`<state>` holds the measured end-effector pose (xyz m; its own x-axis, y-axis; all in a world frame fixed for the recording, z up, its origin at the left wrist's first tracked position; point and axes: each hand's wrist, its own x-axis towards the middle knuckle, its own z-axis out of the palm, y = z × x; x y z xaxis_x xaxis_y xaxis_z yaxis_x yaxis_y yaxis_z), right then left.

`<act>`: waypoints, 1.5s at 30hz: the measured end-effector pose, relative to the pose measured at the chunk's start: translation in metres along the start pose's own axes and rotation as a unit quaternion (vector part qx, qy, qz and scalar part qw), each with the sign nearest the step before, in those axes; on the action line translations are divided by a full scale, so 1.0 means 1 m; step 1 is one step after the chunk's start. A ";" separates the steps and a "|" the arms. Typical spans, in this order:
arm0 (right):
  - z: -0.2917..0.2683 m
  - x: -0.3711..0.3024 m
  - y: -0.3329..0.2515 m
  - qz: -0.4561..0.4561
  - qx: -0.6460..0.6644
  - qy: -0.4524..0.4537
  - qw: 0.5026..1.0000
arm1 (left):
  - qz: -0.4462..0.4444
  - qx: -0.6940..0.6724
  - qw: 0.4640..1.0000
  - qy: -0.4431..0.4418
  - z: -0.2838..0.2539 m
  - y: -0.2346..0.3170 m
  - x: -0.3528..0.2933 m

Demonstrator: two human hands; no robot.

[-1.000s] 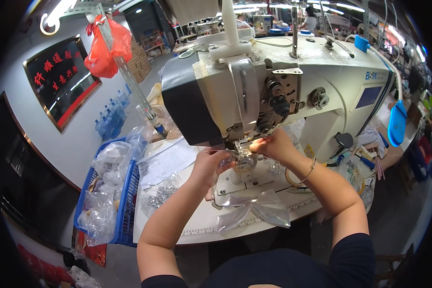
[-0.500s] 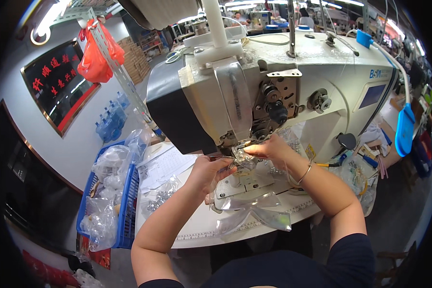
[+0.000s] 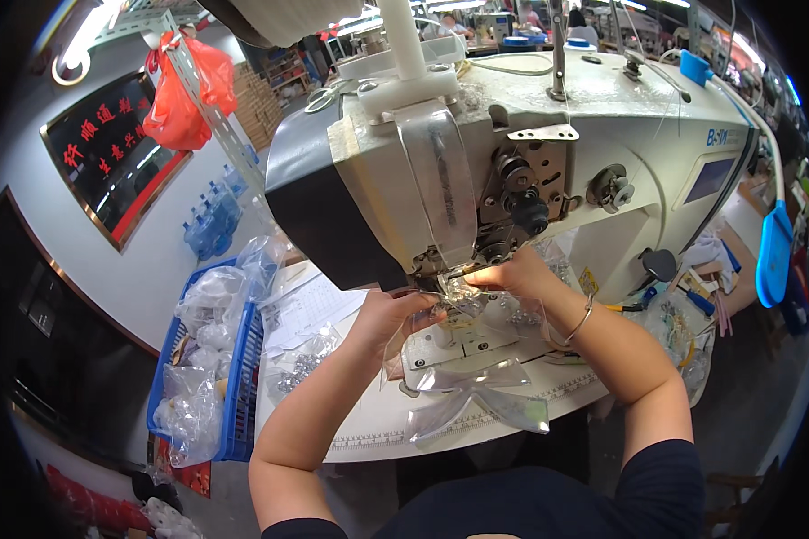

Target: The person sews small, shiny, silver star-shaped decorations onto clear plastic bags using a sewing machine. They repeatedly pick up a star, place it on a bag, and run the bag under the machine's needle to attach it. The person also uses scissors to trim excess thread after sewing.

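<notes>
Both hands are at the needle area of a white industrial sewing machine (image 3: pixel 360 207). My left hand (image 3: pixel 397 322) is closed in a pinch at the left side of the needle, on a clear plastic piece (image 3: pixel 464 304) that shines under the lamp. From the right, my right hand (image 3: pixel 517 277) pinches the same piece close to the presser foot. The fingertips and the piece's exact shape are partly hidden by the machine head and glare. In front of the hands, a clear plastic cut-out (image 3: pixel 478 402) with flared ends lies across the table edge.
Left of the machine stands a blue basket (image 3: pixel 240 395) filled with clear plastic bags. White paper sheets (image 3: pixel 310 305) and a bag of small shiny parts (image 3: pixel 304 368) lie by my left forearm. Blue-handled tools (image 3: pixel 699 303) and cloth scraps are at the right. A blue paddle (image 3: pixel 773 260) hangs there.
The view has shifted slightly, moving the machine a little in the picture. Both hands keep their pinch by the needle, with little visible movement.
</notes>
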<state>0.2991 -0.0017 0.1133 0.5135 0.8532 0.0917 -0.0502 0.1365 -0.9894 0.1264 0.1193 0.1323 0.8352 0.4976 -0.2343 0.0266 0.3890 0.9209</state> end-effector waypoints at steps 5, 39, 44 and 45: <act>-0.007 0.006 0.010 0.002 -0.039 0.006 0.999 | 0.015 -0.004 1.000 -0.011 0.002 0.002 -0.001; -0.102 -0.178 0.119 -0.232 -0.580 0.157 0.765 | 0.064 -0.151 0.986 -0.023 -0.010 -0.092 -0.076; -0.032 -0.175 0.061 -0.254 -0.335 0.231 0.878 | 0.109 -0.220 0.969 0.021 0.007 -0.142 -0.099; -0.014 -0.176 0.055 -0.295 -0.338 0.165 0.878 | 0.097 -0.234 0.967 0.028 0.010 -0.144 -0.102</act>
<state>0.2175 -0.1512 0.0408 0.5051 0.5260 0.6843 0.7711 0.0812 -0.6315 0.0429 0.0049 0.0270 0.7679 0.6326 -0.1009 -0.3897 0.5863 0.7102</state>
